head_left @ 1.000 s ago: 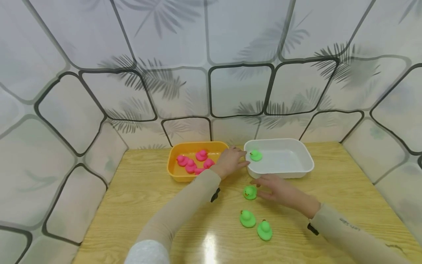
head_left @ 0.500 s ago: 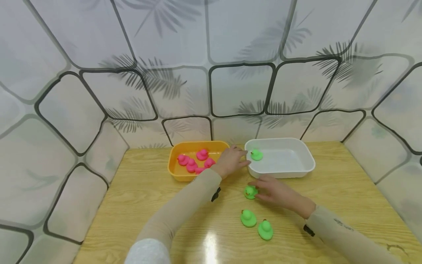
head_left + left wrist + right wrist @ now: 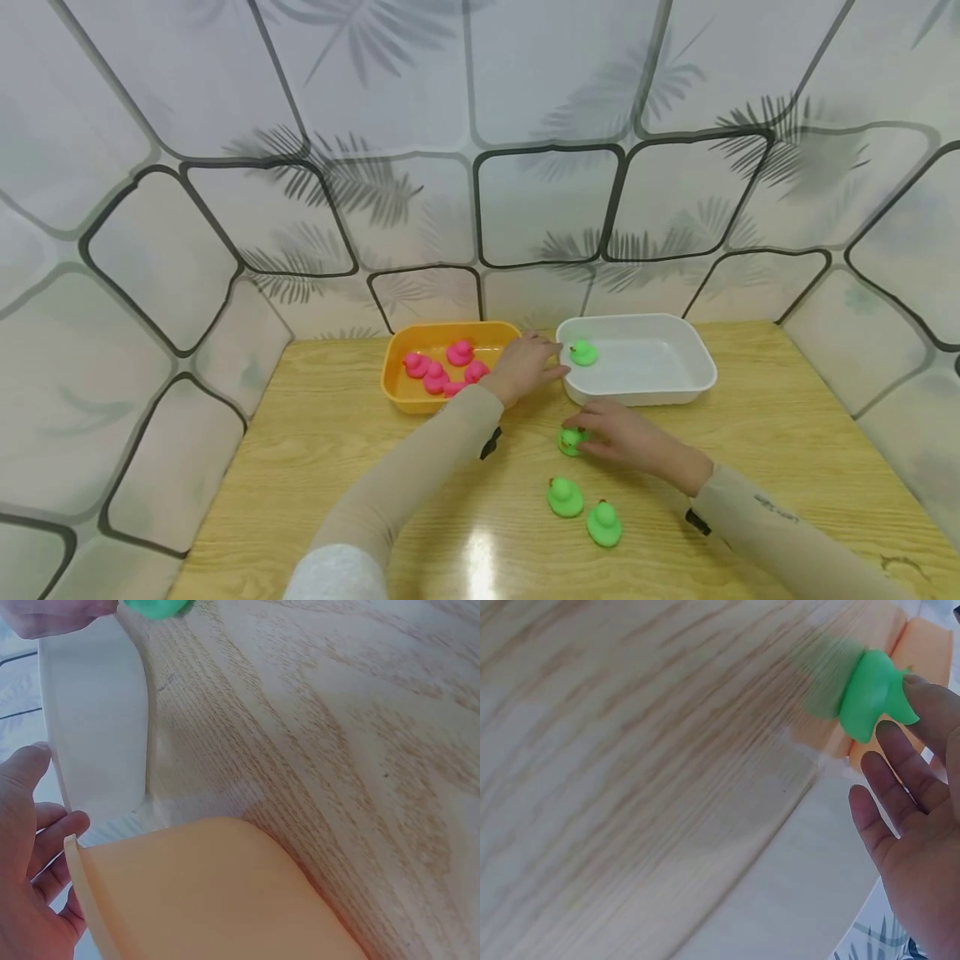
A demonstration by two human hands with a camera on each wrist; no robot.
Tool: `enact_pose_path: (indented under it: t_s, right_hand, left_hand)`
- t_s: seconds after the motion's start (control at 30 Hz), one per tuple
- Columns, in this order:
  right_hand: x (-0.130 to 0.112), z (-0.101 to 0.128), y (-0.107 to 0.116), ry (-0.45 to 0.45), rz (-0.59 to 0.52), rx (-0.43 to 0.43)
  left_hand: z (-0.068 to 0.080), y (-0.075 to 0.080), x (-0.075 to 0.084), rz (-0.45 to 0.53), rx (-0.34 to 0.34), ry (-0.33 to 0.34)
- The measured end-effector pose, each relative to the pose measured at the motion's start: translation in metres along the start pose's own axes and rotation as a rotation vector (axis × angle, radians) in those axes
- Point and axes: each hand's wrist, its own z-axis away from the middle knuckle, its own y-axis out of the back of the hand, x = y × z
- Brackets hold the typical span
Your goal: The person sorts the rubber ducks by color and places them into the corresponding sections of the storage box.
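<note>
My right hand (image 3: pixel 626 432) pinches a green rubber duck (image 3: pixel 569 443) on the table in front of the white tub (image 3: pixel 637 400). In the right wrist view, the thumb and index fingertip meet the duck (image 3: pixel 870 694) at its head end, and the other fingers stay off it. My left hand (image 3: pixel 523 367) reaches between the orange tub (image 3: pixel 408 406) and the white one, holding nothing. Its thumb and fingertips are right at the white tub's near end in the left wrist view. Another green duck (image 3: pixel 583 353) sits inside the white tub at its left.
Two more green ducks, one (image 3: pixel 565 497) farther left and one (image 3: pixel 603 523) nearer me, stand on the wooden table (image 3: pixel 315 467). Several pink ducks (image 3: pixel 435 379) lie in the orange tub, partly covered by the left arm. A patterned wall (image 3: pixel 547 208) rises behind the tubs.
My right hand has moved slightly left onto the green duck and closed its thumb and finger on it; the duck has shifted and tilted a little. The left hand stays put.
</note>
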Motion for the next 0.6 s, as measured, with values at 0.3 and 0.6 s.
enact_pose_path:
  t_s: [0.3, 0.6]
  right_hand:
    - [-0.002, 0.005, 0.006, -0.048, -0.033, -0.043]
    - [-0.006, 0.014, 0.028, -0.122, -0.087, -0.068]
  left_hand:
    - [-0.001, -0.001, 0.000, -0.012, 0.000, -0.006]
    - [0.002, 0.003, 0.002, 0.002, 0.009, -0.010]
